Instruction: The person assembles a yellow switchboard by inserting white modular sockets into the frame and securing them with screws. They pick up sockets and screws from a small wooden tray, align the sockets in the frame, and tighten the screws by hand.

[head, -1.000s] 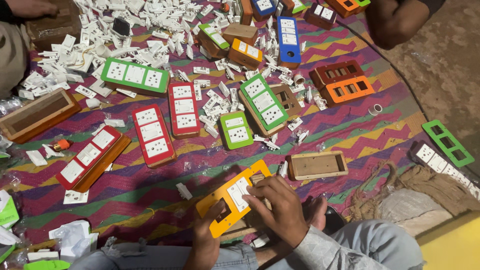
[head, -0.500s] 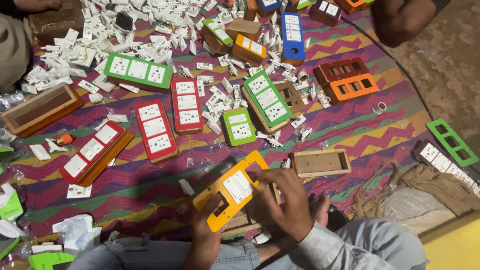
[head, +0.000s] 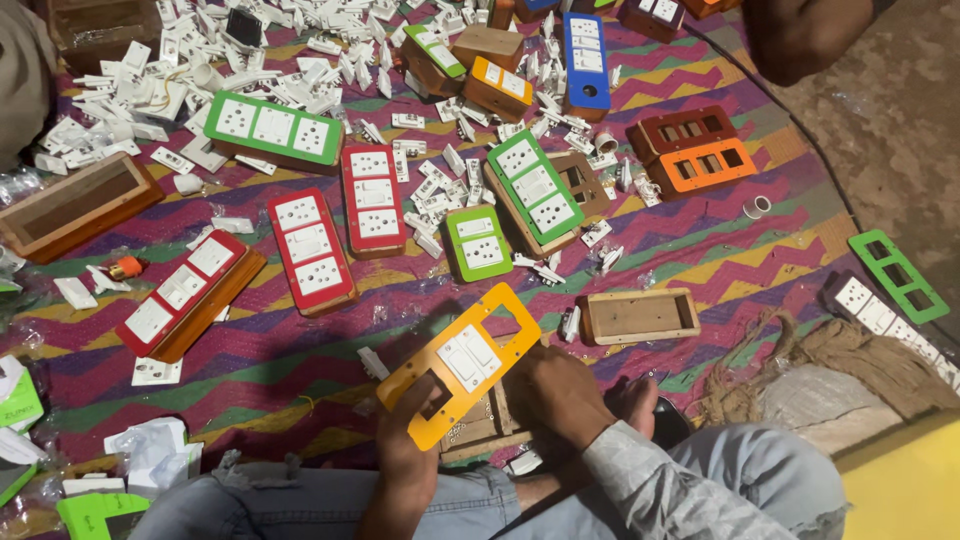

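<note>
My left hand (head: 408, 440) grips the near end of an orange switch plate (head: 462, 362) with a white switch module set in its middle opening. The plate lies tilted over a wooden box (head: 478, 424) by my knees. My right hand (head: 555, 395) rests closed at the plate's right edge, on the wooden box; what its fingers pinch is hidden.
On a zigzag striped mat (head: 700, 255) lie red (head: 311, 250), green (head: 535, 186) and blue (head: 585, 55) switch boards, an empty wooden box (head: 640, 315), orange frames (head: 700, 165), a green frame (head: 898, 275) and several loose white switches (head: 330, 40). Another person's arm (head: 800, 35) is at top right.
The orange plate has swung a little left and higher over the wooden box. My right hand slid from on top of the plate to its right edge.
</note>
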### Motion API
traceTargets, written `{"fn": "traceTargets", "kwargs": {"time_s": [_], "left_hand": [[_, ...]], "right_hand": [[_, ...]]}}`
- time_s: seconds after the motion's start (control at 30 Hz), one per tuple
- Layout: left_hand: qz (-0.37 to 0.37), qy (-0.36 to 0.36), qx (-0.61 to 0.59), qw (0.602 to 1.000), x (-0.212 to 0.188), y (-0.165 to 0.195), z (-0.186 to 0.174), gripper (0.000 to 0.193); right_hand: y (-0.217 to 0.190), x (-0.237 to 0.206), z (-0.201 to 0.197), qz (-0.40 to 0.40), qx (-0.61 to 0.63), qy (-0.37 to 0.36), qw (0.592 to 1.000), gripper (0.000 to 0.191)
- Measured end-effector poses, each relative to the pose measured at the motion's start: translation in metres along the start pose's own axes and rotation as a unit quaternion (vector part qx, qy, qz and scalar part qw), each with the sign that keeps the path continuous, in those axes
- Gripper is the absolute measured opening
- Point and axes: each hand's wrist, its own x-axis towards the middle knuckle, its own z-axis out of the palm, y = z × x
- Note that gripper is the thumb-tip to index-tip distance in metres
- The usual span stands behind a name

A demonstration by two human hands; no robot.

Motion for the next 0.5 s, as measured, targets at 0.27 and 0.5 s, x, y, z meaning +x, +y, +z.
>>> {"fn": "traceTargets", "kwargs": {"time_s": [0.27,0.5], "left_hand": [[0.007,-0.039,0.033,0.999,-0.012,0.012,0.023,0.021],[0.002,-0.046,0.04,0.998,-0.012,0.01,0.022,0.021]], "right_hand": [[0.007,0.0,0.023,0.0,-0.029,-0.015,0.999,0.016],[0.001,0.002,0.023,0.069,-0.023,-0.071,0.995,0.02]]}}
